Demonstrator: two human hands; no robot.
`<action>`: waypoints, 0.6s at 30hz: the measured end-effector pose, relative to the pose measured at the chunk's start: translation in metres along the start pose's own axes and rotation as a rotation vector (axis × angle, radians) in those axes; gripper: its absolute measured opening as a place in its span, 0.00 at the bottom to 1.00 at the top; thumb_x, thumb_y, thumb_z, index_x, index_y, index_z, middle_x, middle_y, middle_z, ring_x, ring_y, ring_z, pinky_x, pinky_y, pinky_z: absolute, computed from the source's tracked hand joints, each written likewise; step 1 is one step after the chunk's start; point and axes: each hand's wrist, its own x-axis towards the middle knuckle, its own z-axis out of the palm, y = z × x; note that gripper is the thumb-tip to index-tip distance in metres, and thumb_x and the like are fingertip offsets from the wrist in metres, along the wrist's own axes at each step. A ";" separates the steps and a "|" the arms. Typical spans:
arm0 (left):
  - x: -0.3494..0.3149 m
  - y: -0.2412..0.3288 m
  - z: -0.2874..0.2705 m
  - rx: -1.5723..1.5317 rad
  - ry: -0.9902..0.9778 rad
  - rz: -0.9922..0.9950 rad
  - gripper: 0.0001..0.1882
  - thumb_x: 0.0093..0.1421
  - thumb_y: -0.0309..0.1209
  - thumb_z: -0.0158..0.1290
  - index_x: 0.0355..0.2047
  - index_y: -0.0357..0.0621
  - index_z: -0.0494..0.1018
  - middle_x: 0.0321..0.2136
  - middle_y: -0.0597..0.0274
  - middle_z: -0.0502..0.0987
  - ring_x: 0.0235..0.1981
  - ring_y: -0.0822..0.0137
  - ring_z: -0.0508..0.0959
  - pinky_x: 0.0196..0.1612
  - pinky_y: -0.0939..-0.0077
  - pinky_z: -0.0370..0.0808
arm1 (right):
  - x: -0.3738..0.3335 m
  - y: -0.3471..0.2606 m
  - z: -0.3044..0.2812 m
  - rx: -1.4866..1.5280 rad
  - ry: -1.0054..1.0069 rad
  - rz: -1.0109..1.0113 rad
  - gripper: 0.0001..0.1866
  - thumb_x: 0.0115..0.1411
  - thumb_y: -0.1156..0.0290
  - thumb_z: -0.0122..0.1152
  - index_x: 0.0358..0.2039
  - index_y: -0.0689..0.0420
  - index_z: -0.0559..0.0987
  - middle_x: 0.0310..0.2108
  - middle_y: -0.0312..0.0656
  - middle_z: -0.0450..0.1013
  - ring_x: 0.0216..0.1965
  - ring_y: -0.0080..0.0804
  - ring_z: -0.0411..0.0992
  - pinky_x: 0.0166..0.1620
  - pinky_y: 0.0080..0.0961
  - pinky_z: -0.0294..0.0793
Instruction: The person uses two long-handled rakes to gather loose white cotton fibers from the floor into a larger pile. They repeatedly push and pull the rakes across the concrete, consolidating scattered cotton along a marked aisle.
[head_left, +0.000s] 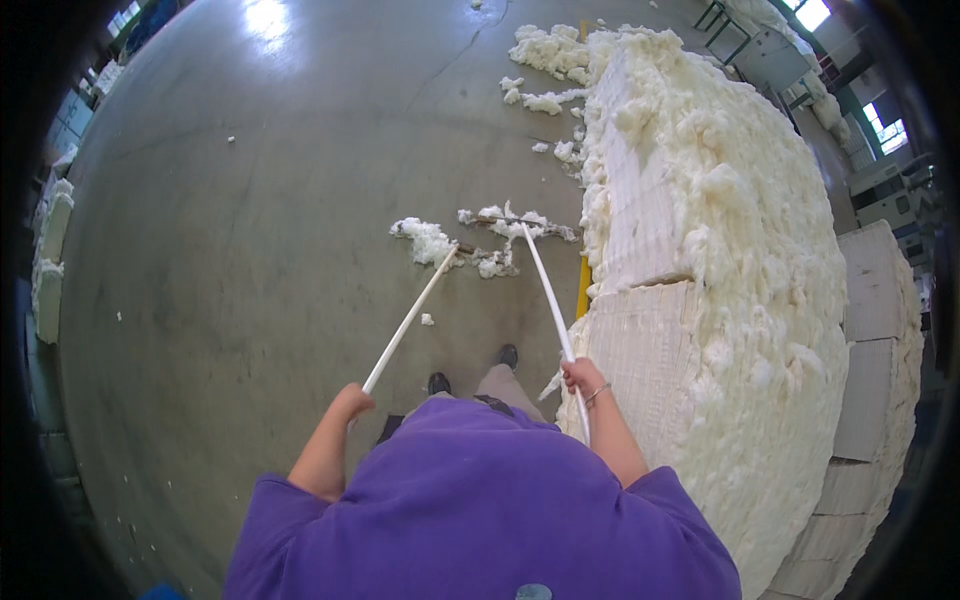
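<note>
My left hand (350, 402) is closed round the upper end of a pale pole (408, 320), which slants forward to the floor. Its small brownish foot (464, 248) is partly hidden by white fluff (425, 240). In my right hand (583, 377), a white pole (548, 290) is gripped near its top, with its end running back past the wrist. A thin, wide crossbar (500, 219) at its far end lies on the floor, fluff clinging along it. The two pole ends are close together. Fluff covers much of both heads, so their exact kind is unclear.
Close on my right stands a long row of fluffy white fibre bales (640, 340), with a yellow strip (584, 285) along its base. More bales (868, 400) stand behind it. Loose tufts (550, 100) lie by the far corner. Grey floor (250, 250) spreads ahead and left.
</note>
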 end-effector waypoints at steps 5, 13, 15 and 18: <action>0.025 0.047 -0.016 -0.114 -0.074 -0.045 0.12 0.42 0.29 0.58 0.25 0.31 0.74 0.18 0.52 0.75 0.15 0.63 0.75 0.19 0.66 0.69 | 0.012 -0.036 -0.025 0.192 -0.103 0.091 0.11 0.57 0.65 0.52 0.21 0.54 0.66 0.15 0.32 0.61 0.11 0.19 0.56 0.13 0.17 0.56; -0.104 -0.034 -0.041 -0.786 -0.420 -0.041 0.10 0.48 0.29 0.58 0.24 0.43 0.67 0.15 0.65 0.68 0.12 0.73 0.67 0.13 0.76 0.64 | -0.028 -0.037 -0.062 0.466 -0.266 0.138 0.11 0.61 0.64 0.47 0.23 0.49 0.63 0.15 0.25 0.56 0.12 0.11 0.52 0.12 0.10 0.52; -0.127 -0.039 -0.037 -0.901 -0.427 -0.097 0.10 0.48 0.29 0.58 0.27 0.43 0.67 0.17 0.66 0.68 0.12 0.74 0.66 0.14 0.78 0.64 | -0.037 -0.038 -0.064 0.413 -0.264 0.076 0.11 0.61 0.65 0.46 0.22 0.49 0.62 0.14 0.25 0.56 0.12 0.11 0.52 0.12 0.10 0.52; -0.143 -0.040 -0.024 -1.093 -0.506 -0.120 0.12 0.48 0.29 0.57 0.30 0.44 0.66 0.18 0.68 0.67 0.13 0.75 0.66 0.13 0.82 0.63 | -0.050 -0.034 -0.064 0.270 -0.217 0.014 0.11 0.60 0.65 0.46 0.21 0.50 0.62 0.14 0.26 0.57 0.12 0.13 0.52 0.12 0.12 0.53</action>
